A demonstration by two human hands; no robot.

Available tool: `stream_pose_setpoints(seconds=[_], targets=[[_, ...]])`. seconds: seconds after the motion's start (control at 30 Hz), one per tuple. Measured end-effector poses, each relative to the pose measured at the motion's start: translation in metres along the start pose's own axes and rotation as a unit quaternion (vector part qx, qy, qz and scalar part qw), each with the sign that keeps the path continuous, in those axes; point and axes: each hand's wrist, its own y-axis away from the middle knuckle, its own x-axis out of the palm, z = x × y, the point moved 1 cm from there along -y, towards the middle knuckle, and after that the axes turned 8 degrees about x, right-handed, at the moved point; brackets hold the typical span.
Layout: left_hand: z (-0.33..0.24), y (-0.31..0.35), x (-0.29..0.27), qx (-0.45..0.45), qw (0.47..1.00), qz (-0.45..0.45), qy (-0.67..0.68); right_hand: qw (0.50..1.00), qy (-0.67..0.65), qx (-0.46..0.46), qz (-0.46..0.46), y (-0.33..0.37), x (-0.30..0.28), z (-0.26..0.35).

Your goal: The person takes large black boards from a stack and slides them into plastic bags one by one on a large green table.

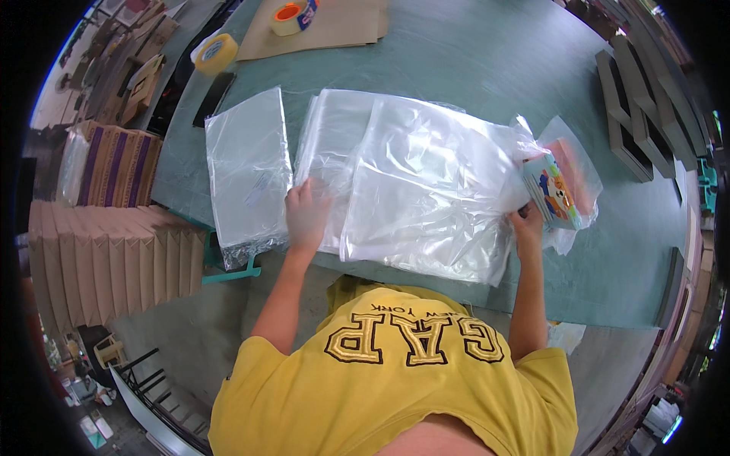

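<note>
Large clear plastic bags [426, 175] lie overlapped and wrinkled across the middle of the green table. My left hand [307, 216] rests at their left edge, its fingers smeared by motion. At the bags' right end, the fingers of my right hand [527, 225] are closed on gathered plastic. Just beyond those fingers is a small colourful box [553, 194] with a cartoon animal on it, partly wrapped in clear film with something pink beside it. To the left of my left hand lies a separate flat pack of clear plastic [249, 156], its lower end crumpled over the table edge.
Tape rolls, one yellow [216, 53] and one orange-cored on brown cardboard [319, 34], lie at the far left. A dark flat object [214, 99] is below them. Grey box trays [635, 106] stack at the far right. Brown packets [114, 258] stand left of the table.
</note>
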Motion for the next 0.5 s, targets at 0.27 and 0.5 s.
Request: stream_pose_setpoints(seconds=[0.27, 0.5], targets=[[-0.033, -0.013, 0.012, -0.025, 0.997, 0.017, 0.068, 0.997, 0.015, -0.076, -0.016, 0.004, 0.038, 0.019], [0.016, -0.028, 0.011, -0.003, 1.0, -0.018, -0.014, 0.971, 0.157, -0.105, -0.148, 0.022, 0.053, 0.011]])
